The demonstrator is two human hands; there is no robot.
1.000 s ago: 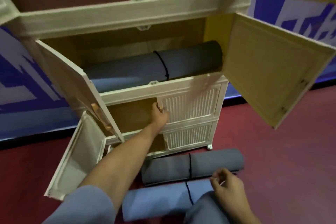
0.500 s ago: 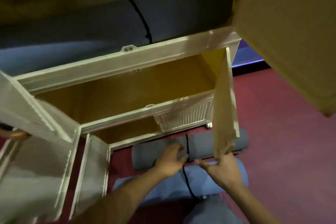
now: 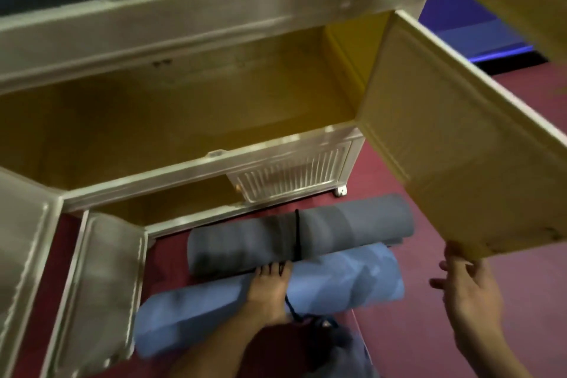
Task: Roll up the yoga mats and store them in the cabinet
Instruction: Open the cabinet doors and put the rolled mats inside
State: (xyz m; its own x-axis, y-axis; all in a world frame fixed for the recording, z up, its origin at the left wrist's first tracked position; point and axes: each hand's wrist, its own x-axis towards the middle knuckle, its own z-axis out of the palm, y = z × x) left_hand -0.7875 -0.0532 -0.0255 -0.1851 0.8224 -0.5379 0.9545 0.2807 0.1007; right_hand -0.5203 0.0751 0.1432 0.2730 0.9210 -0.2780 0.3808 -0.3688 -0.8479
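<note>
Left grip (image 3: 270, 291) clamped on blue mat (image 3: 337, 279) (floor), right grip (image 3: 469, 288) apart, beside door (image 3: 454, 144).

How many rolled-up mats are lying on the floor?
2: a grey mat beside the cabinet base, a blue mat nearer, under the left hand. Others may be hidden above.

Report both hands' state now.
Left hand: fingers curled over the light blue rolled mat.
Right hand: open, holding nothing, just below the cabinet door.

A dark red floor (image 3: 429, 331) spreads under dim, warm light. At the upper right a blue wall (image 3: 454, 21) meets it along a black baseboard (image 3: 515, 63)
</note>
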